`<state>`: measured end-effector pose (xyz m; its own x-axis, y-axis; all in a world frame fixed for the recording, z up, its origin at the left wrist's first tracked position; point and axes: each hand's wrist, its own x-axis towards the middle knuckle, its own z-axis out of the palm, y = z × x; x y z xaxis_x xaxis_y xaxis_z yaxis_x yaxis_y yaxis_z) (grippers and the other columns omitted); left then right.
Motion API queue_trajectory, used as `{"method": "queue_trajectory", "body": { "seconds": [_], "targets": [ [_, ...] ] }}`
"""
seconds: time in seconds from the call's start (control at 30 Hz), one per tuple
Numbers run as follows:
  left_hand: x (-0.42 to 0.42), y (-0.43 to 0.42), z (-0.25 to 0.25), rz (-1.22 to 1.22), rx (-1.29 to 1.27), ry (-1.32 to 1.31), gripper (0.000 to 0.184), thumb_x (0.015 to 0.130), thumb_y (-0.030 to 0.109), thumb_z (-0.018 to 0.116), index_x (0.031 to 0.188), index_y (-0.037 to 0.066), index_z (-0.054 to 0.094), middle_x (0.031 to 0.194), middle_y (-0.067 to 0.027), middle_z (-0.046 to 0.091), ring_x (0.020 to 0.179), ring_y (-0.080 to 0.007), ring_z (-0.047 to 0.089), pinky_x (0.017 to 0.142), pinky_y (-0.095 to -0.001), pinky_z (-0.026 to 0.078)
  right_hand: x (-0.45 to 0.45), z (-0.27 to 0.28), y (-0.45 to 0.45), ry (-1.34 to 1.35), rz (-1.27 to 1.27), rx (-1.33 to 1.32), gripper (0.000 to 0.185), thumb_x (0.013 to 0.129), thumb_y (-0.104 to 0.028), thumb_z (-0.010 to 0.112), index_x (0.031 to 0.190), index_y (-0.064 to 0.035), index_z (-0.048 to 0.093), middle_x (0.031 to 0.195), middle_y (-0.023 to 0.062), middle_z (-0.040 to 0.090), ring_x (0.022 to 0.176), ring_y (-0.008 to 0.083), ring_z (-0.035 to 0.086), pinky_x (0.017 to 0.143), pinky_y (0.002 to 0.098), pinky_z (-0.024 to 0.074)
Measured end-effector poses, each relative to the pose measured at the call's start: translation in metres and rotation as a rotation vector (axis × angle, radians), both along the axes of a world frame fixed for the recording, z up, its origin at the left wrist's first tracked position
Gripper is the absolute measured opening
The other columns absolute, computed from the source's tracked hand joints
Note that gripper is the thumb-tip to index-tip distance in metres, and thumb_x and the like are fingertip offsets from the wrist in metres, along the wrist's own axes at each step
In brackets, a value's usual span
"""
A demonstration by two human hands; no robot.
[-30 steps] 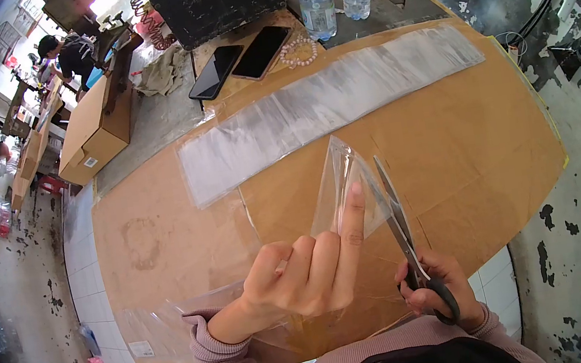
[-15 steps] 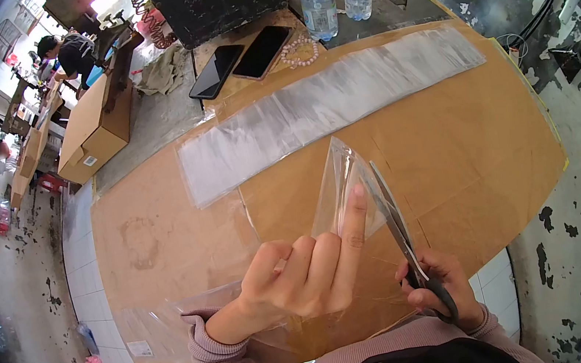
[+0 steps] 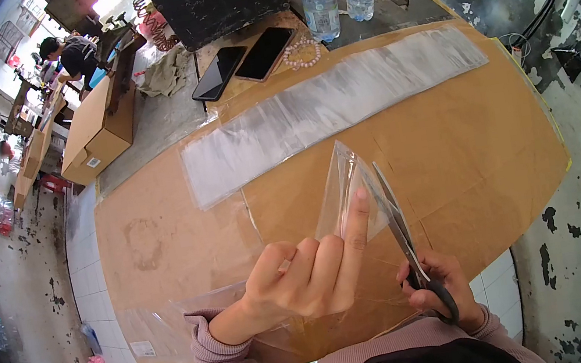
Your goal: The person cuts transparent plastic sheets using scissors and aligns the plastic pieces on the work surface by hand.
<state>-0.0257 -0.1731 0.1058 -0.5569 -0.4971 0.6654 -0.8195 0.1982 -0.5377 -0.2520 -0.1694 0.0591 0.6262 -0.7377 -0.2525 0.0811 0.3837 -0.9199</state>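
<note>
My left hand (image 3: 308,279) is closed on a clear plastic sheet (image 3: 337,193), its index finger stretched up along the film. The sheet rises to a folded point above the fingers, and more clear film trails under my left forearm. In my right hand (image 3: 442,283) is a pair of scissors (image 3: 403,229) with dark handles, blades pointing up and nearly closed. The blades lie against the right edge of the sheet; whether film is between them I cannot tell. Beyond my hands lies a long flat stack of clear plastic sheets (image 3: 333,112).
Brown cardboard (image 3: 464,149) covers the table. At the back are two phones (image 3: 219,74), a bead bracelet (image 3: 302,54), two water bottles (image 3: 321,10) and a black box (image 3: 217,2). A carton (image 3: 96,131) stands at left. Farther off, a person (image 3: 73,60) sits at a bench.
The whole view has shifted very slightly. My hands, the scissors and the plastic sheet keep nearly the same positions to one another.
</note>
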Motion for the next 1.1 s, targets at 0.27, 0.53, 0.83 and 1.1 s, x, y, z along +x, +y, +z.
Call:
{"method": "queue_trajectory", "body": {
  "seconds": [0.27,0.53,0.83,1.1],
  "targets": [
    [0.0008,0.0007,0.002,-0.01,0.036,0.011,0.045,0.065,-0.004,0.044,0.096,0.012,0.072,0.057,0.0025,0.01,0.042,-0.0045,0.017,0.048,-0.0224,0.012,-0.0005,-0.0028,-0.0024,0.008,0.018,-0.041,0.034,0.074,-0.017,0.074,0.097,-0.0032,0.054,0.069,-0.0032,0.047,0.059,0.0038,0.041,0.055,0.0182,0.032],
    [0.0003,0.0004,0.0001,-0.003,0.04,0.011,0.047,0.065,-0.005,0.041,0.096,0.013,0.072,0.057,0.0023,0.01,0.043,-0.0047,0.016,0.048,-0.0225,0.011,0.0005,-0.0018,-0.002,0.003,0.015,0.012,0.032,0.074,-0.015,0.073,0.097,-0.003,0.054,0.07,-0.0027,0.048,0.06,0.004,0.042,0.055,0.0184,0.0322],
    [0.0014,0.0007,0.0042,-0.022,0.068,0.023,0.047,0.065,-0.004,0.041,0.096,0.013,0.072,0.057,0.0022,0.01,0.043,-0.0047,0.016,0.048,-0.0226,0.011,-0.0014,-0.0042,-0.0035,-0.019,-0.001,0.014,0.035,0.073,-0.018,0.074,0.097,-0.0027,0.054,0.07,-0.0023,0.049,0.061,0.0044,0.043,0.054,0.0186,0.0326],
    [0.0002,0.0015,0.0014,-0.019,0.056,0.012,0.046,0.065,-0.005,0.043,0.096,0.012,0.072,0.057,0.0024,0.01,0.042,-0.0043,0.016,0.048,-0.0226,0.01,-0.002,-0.0081,-0.0024,-0.049,0.011,0.005,0.036,0.074,-0.019,0.073,0.099,-0.0023,0.052,0.068,-0.0016,0.047,0.059,0.0045,0.042,0.053,0.0189,0.0322]
  ]
}}
